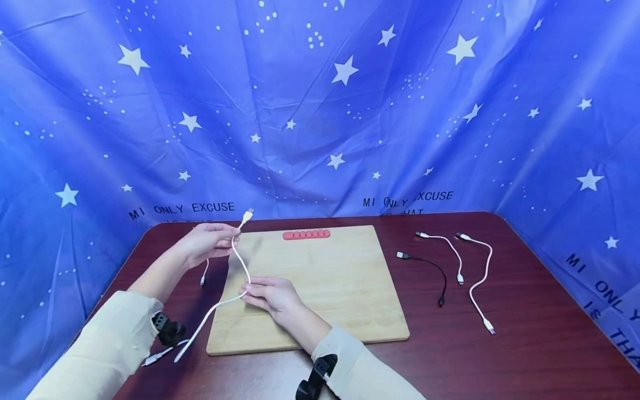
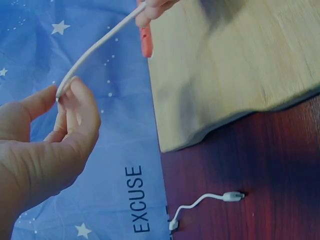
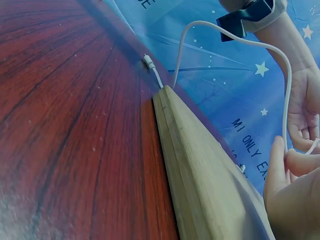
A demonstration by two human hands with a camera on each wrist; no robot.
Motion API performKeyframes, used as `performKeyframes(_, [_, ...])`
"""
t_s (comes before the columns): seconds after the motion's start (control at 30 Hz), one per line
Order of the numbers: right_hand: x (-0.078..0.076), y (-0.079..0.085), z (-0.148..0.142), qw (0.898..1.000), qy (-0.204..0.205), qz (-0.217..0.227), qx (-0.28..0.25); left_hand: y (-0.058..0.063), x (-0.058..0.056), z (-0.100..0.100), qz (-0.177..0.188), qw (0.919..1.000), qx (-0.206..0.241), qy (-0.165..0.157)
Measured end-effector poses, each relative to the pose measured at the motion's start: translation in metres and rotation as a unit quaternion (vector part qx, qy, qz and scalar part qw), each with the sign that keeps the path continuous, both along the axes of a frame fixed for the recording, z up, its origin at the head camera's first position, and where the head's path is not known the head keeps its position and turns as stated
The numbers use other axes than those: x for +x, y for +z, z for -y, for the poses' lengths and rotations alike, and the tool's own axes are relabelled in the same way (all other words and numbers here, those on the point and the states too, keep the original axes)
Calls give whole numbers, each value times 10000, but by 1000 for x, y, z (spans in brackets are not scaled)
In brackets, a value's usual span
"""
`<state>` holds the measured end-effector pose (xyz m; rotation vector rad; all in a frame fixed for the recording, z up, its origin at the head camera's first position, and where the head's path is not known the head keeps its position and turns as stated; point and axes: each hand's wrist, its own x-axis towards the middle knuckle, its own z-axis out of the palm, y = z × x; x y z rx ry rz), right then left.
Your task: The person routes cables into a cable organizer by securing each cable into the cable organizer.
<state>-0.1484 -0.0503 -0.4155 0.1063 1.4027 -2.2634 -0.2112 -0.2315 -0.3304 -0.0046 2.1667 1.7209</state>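
Note:
A long white USB cable (image 1: 242, 261) is held up over the left part of a wooden board (image 1: 330, 289). My left hand (image 1: 210, 244) pinches it between thumb and fingers just below its USB plug (image 1: 248, 215), which points up. Lower down, my right hand (image 1: 275, 297) pinches the same cable along its length, above the board. From there the cable hangs down to the left, past the board's front left corner, and its other connector (image 1: 151, 360) lies near the left forearm. In the right wrist view the cable (image 3: 286, 100) arches between the right hand (image 3: 292, 187) and the board's corner.
A red cable-clip strip (image 1: 306, 235) lies along the board's far edge. Left of the board is a short white cable (image 1: 204, 275). On the right of the dark red table (image 1: 540, 311) lie a black cable (image 1: 435, 264) and two white cables (image 1: 452, 247). A blue star-patterned cloth (image 1: 310, 111) hangs behind.

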Motion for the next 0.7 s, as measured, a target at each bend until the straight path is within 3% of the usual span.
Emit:
performKeyframes(0.2, [-3,3,-9,9997,-227,-59,63,0,-4,-8,-231,9984,509,128])
performKeyframes(0.4, [-11,6,-20,9987,-436,-148,206,2,-10,-17,-428,9916,1119,485])
performKeyframes(0.7, [-12,6,-41,9948,-838,-288,493,1,-19,-36,-212,9837,1482,991])
